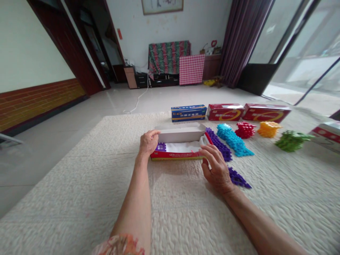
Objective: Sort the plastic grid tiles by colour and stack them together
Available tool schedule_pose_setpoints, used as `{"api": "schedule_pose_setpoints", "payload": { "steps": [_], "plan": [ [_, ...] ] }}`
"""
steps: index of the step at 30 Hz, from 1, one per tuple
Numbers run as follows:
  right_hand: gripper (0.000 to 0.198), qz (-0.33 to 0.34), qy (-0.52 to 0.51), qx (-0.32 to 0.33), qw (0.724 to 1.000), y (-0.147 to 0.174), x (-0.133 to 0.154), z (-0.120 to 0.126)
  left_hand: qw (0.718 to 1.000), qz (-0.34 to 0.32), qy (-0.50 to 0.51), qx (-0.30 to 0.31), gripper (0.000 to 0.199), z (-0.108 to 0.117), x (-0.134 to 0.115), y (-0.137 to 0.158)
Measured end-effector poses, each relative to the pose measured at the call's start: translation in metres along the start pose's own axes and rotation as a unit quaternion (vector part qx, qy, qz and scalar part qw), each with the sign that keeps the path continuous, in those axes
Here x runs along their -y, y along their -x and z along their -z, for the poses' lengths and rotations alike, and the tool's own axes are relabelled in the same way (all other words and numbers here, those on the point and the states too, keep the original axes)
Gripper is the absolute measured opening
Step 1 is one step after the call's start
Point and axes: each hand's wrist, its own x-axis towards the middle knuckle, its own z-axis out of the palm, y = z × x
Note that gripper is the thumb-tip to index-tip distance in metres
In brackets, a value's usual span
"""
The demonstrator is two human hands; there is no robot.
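A red cardboard box (176, 156) lies in front of me with its lid flap (180, 127) raised at the back. Inside are white paper or plastic lining (179, 147) and a purple toothed plastic piece (161, 147) at the left end. My left hand (149, 142) grips the box's left end, thumb side toward the opening. At the right front corner, my right hand (216, 168) has its curled fingers over the wall; its fingertips are partly hidden. Purple toothed pieces (219, 145) lie just right of the box, and another purple piece (239, 178) is beside my right wrist.
Stacks of blue (233, 139), red (244, 130), yellow (268, 129) and green pieces (292, 140) sit to the right on the quilted cover (79, 184). Behind them stand a blue box (188, 113) and two red boxes (225, 112). Another box (328, 136) is at the far right.
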Motion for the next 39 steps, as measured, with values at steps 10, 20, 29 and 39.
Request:
{"api": "schedule_pose_setpoints", "payload": {
  "steps": [10, 20, 29, 39],
  "plan": [
    [0.043, -0.025, -0.012, -0.032, 0.999, 0.002, 0.003, 0.003, 1.000, 0.000, -0.009, 0.003, 0.034, -0.003, -0.007, 0.007],
    [0.039, -0.078, -0.070, -0.060, 0.993, -0.001, 0.007, -0.007, 0.998, 0.015, -0.055, -0.010, 0.034, 0.001, -0.005, 0.020],
    [0.034, -0.125, -0.158, -0.120, 0.972, -0.009, 0.007, -0.014, 0.993, 0.055, -0.101, 0.000, 0.036, 0.004, -0.012, 0.018],
    [0.033, -0.147, -0.166, -0.097, 0.970, -0.009, 0.002, -0.013, 0.994, 0.078, -0.069, -0.036, 0.029, -0.001, -0.008, 0.023]
  ]
}}
